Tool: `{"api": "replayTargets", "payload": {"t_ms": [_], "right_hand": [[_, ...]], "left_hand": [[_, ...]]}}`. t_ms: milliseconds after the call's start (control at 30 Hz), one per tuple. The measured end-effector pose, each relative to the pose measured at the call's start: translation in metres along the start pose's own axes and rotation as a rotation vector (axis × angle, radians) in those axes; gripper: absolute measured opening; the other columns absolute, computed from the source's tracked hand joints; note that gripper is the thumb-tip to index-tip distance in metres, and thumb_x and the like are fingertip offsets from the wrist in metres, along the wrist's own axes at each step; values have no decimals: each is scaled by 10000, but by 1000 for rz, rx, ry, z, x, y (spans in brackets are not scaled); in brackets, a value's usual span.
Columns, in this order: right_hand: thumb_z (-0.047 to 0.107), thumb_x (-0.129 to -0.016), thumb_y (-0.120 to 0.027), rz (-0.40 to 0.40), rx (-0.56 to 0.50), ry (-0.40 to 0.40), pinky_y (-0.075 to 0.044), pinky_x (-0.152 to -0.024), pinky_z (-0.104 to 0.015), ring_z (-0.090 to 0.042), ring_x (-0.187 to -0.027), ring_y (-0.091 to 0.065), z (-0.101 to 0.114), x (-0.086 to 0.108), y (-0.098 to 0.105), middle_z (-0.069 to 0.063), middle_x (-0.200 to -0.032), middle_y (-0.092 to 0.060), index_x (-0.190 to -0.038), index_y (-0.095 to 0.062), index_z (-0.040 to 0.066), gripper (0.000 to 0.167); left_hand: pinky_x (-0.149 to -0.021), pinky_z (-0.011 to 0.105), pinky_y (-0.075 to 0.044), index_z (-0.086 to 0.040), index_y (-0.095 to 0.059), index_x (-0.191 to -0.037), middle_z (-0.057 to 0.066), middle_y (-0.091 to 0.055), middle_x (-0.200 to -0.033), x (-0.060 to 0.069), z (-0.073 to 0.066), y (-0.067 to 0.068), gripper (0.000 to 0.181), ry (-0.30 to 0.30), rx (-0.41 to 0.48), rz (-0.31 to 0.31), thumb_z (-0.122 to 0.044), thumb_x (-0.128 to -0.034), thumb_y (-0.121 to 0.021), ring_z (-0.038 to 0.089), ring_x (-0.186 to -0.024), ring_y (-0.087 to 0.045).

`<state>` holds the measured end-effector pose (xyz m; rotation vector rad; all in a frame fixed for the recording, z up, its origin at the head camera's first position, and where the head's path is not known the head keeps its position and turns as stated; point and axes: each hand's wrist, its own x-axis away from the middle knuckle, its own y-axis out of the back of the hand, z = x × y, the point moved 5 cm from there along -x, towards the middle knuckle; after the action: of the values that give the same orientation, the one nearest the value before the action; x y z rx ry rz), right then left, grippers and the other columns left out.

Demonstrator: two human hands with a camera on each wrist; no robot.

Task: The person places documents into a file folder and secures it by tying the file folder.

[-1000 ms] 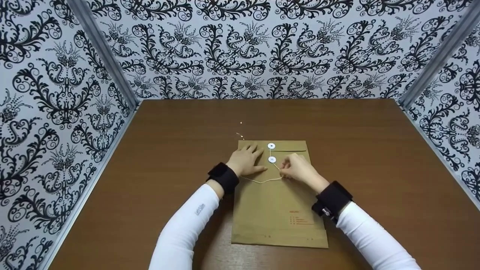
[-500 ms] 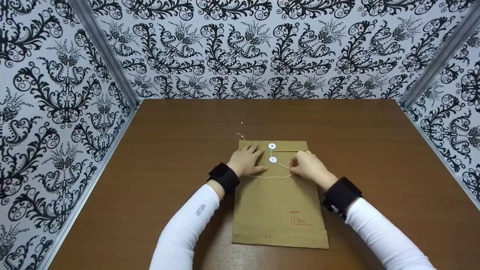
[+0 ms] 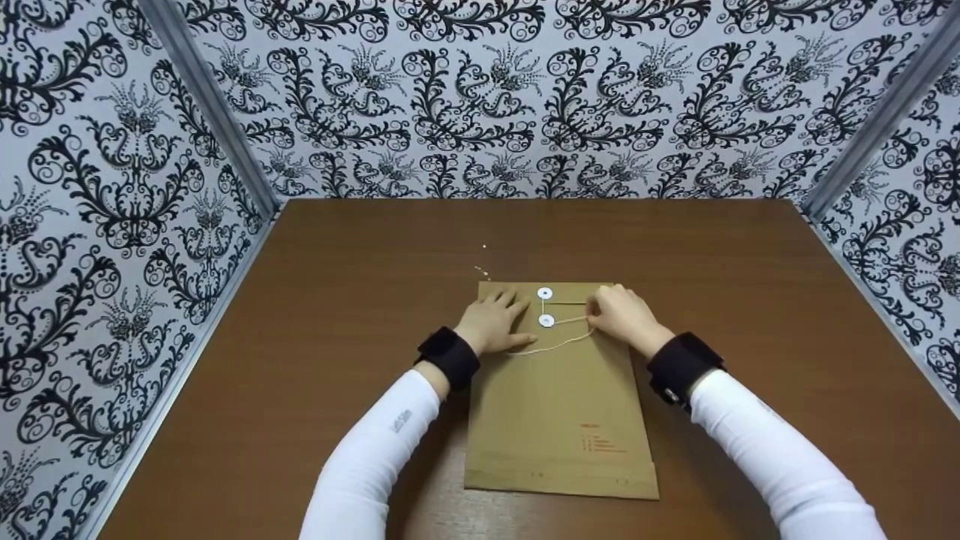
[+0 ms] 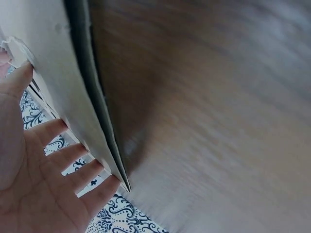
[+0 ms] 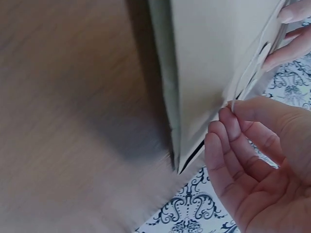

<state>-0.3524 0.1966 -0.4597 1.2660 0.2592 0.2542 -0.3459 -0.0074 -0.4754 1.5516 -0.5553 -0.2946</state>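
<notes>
A brown paper envelope [image 3: 555, 412] lies flat on the table, its flap folded down at the far end. Two white button discs sit one above the other, the upper disc [image 3: 545, 293] on the flap and the lower disc [image 3: 546, 321] on the body. My left hand [image 3: 491, 322] rests spread on the envelope's upper left, fingers straight. Between thumb and forefinger, my right hand [image 3: 622, 315] pinches a thin white string [image 3: 551, 347] at the upper right edge. From the discs the string runs taut to those fingers; its loose part sags back toward my left hand.
The brown wooden table [image 3: 360, 285] surrounds the envelope. Small pale scraps [image 3: 482, 271] lie just beyond its far left corner. Patterned black-and-white walls [image 3: 480, 97] enclose the back and sides.
My right hand has moved right, then farther up the envelope, drawing the string from the lower disc out sideways. My left hand has stayed in place.
</notes>
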Motion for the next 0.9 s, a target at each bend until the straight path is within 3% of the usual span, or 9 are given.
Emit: {"api": "replayTargets", "payload": {"t_ms": [333, 900], "right_hand": [[48, -854, -685, -30, -6, 8, -571, -705, -496, -339, -784, -703, -3, -18, 1, -153, -859, -743, -851, -743, 23, 63], [58, -906, -667, 9, -25, 1, -576, -836, -545, -414, -906, -722, -4, -42, 1, -199, -943, -752, -911, -731, -8, 92]], "left_hand": [[-1214, 495, -404, -182, -369, -1599, 115, -340, -1679, -3, 1, -2, 750, -4, -11, -14, -601, -998, -528, 332, -1550, -357], [-1214, 480, -408, -208, -362, -1603, 100, -342, -1680, -5, 3, -5, 750, 7, -23, -19, -610, -992, -531, 325, -1543, -373]]}}
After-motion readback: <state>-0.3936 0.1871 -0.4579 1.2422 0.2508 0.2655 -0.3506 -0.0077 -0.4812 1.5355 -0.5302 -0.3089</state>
